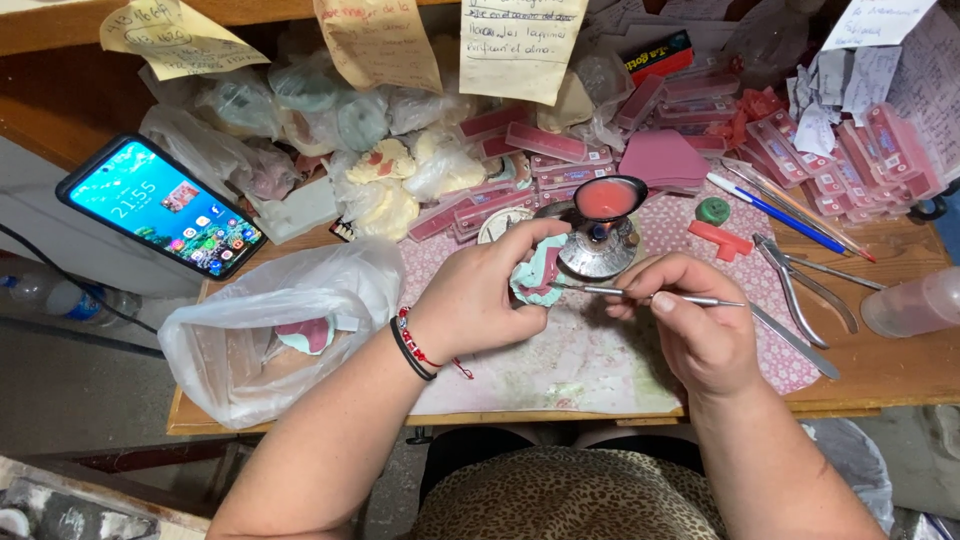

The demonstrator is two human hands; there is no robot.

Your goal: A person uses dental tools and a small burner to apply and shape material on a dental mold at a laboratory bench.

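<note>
My left hand [480,290] grips a pale green dental cast [535,282] with pink wax on it, held just above the patterned mat. My right hand [690,320] holds a thin metal wax tool [650,295] like a pen, its tip touching the pink wax on the cast. Right behind the cast stands a small metal burner [598,250] with a lit flame, and a spoon of melted pink wax [606,198] sits over it.
A plastic bag [270,325] with another cast lies at the left. A lit phone [160,205] leans at the far left. Bagged casts [330,120] and pink tooth strips [560,150] crowd the back. Pliers [800,285], pens [780,212] and a clear bottle [915,305] lie right.
</note>
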